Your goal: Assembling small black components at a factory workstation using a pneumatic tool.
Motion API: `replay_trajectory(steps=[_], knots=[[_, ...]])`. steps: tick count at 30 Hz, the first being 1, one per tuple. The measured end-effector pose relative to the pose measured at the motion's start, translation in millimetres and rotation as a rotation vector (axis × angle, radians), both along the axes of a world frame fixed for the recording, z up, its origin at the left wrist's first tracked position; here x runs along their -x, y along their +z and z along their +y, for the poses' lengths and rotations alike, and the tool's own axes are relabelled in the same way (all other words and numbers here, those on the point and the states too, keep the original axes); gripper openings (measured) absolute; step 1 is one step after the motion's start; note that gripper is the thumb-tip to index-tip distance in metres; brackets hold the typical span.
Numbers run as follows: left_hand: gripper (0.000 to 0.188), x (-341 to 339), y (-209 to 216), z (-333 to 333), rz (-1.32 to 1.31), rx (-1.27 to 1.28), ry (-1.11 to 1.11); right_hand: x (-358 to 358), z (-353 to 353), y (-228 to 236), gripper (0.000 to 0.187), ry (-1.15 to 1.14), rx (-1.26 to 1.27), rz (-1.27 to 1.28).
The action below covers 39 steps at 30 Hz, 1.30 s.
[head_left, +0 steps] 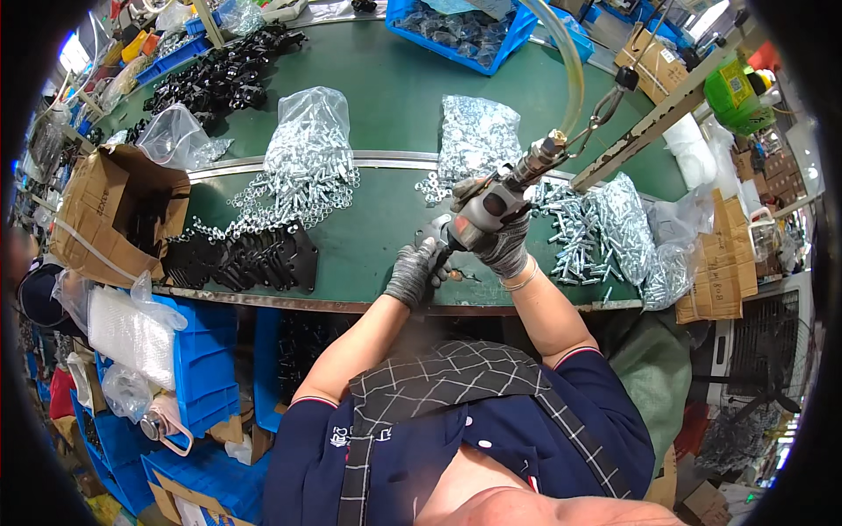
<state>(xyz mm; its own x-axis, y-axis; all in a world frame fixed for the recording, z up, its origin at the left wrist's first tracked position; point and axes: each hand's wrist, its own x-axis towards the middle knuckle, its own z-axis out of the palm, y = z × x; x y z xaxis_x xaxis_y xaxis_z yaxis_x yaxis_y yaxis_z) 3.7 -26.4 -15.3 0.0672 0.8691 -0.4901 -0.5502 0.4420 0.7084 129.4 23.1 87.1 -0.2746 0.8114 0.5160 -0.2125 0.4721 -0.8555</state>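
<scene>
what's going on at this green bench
A person in grey work gloves is working at a green workbench. The right hand grips a grey air-driven screwdriver hanging from a hose, its tip pointed down at the bench edge. The left hand steadies a small part under the tip; the part itself is mostly hidden. Flat black metal plates lie to the left, and bags and loose piles of silver bolts are spread around.

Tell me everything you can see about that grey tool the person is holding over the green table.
The grey tool looks like a metal air-driven screwdriver: a stubby body, tilted, its tip pointing down toward the green table. A clear hose and a hook run up from its rear end. The gloved right hand grips it; the gloved left hand sits at its tip.
</scene>
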Motion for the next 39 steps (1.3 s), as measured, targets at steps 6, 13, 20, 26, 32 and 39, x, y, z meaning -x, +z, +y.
replay_trajectory(steps=[6,13,20,26,32,39], knots=[[0.027,0,-14,-3,-0.024,-0.05,0.037,5,4,-13,0.047,0.053,0.02,-0.125],[0.026,2,-16,-13,0.035,-0.086,0.012,9,-15,-7,0.037,0.066,0.195,-0.009],[0.028,41,42,-63,0.081,-0.102,0.06,5,-32,47,0.043,0.11,0.483,0.24],[0.039,193,78,-120,0.959,-0.38,-0.495,-21,11,46,0.043,-0.281,-0.071,-0.084],[0.053,138,79,-79,2.157,0.118,-0.284,-51,72,7,0.043,-0.271,-0.111,-0.117],[0.071,138,22,-14,1.97,0.471,-0.499,-133,87,20,0.04,-0.243,-0.225,-0.662]])
